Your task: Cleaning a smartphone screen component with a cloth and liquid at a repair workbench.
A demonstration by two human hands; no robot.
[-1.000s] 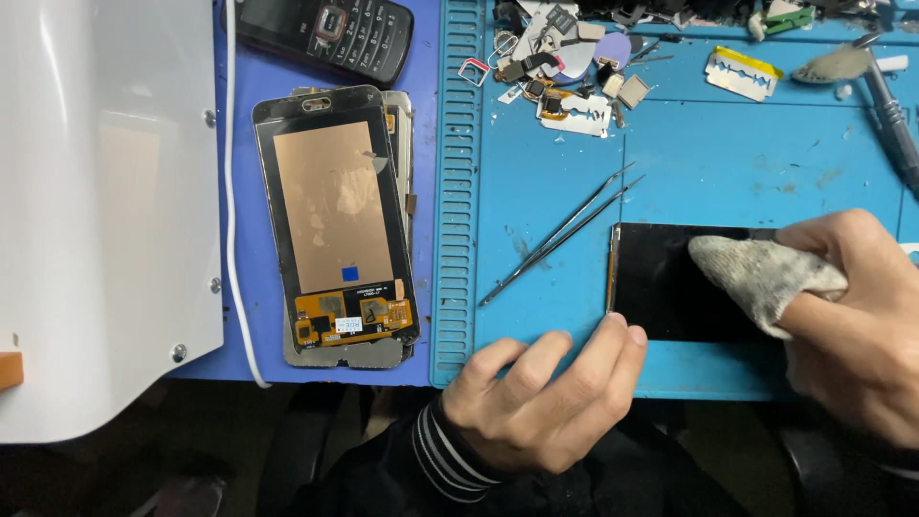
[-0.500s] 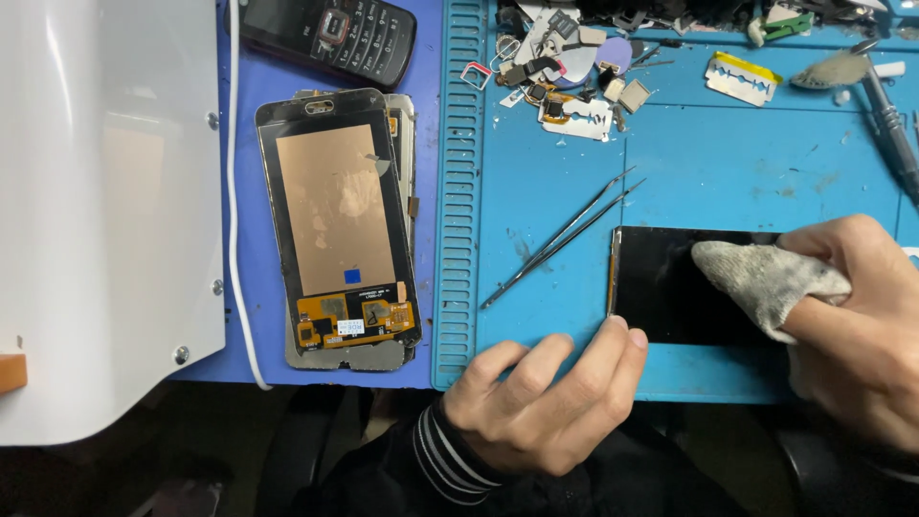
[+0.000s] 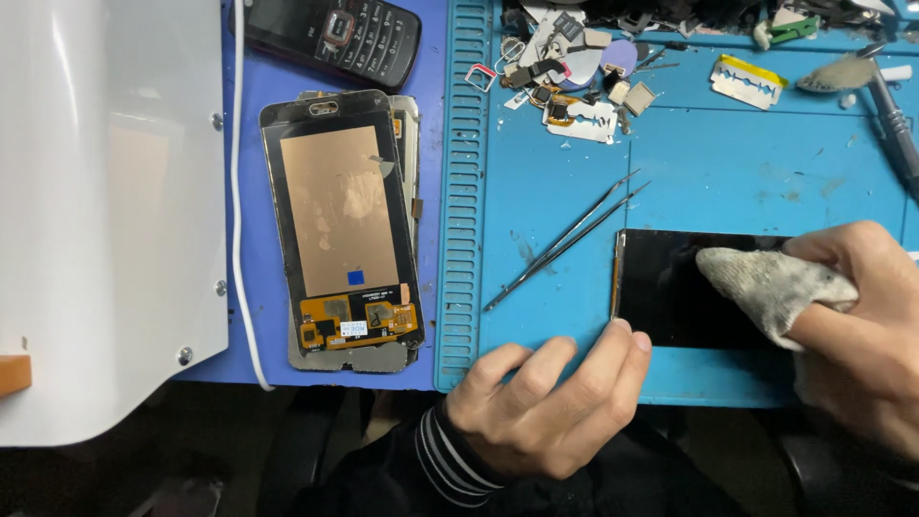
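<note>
A black phone screen panel lies flat on the blue work mat. My right hand presses a grey-white cloth onto the panel's right half. My left hand rests at the mat's near edge, fingertips touching the panel's lower left corner. Two thin metal tweezers lie diagonally just left of the panel.
A disassembled phone display with copper backing and orange flex cable lies on the purple surface left of the mat. A black keypad phone sits above it. Razor blades, small parts and a tool handle crowd the mat's far edge. A white housing stands at left.
The cloth under my right hand has shifted slightly on the panel. My left hand stays at the panel's corner.
</note>
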